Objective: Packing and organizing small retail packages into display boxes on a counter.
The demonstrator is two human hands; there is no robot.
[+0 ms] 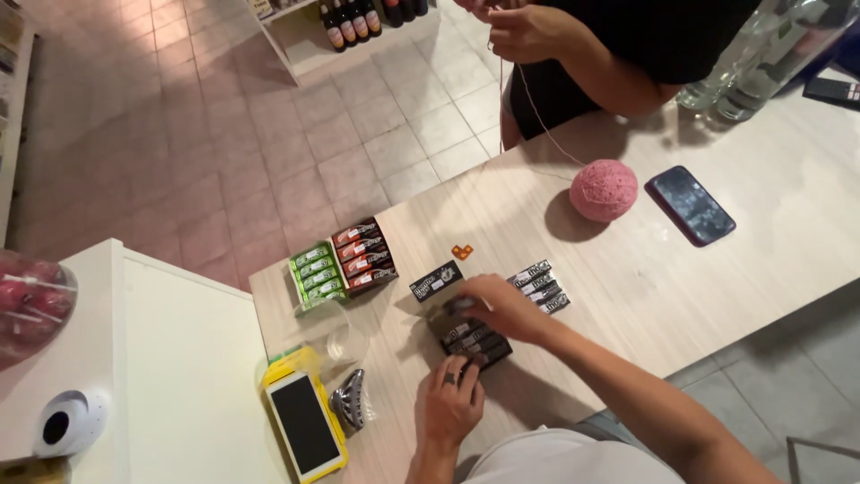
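Observation:
My left hand rests on the near end of a dark display box of black gum packs and steadies it. My right hand reaches over the box's far end, fingers curled on a black pack inside it. A single black pack lies just left of that hand. Several more black packs lie in a row to its right.
Green packs and red packs sit in trays at the counter's left. A yellow-cased phone, a hair claw, a small orange piece, a pink yarn ball and a dark phone lie around. Another person's hands hold the yarn strand. Glass bottles stand far right.

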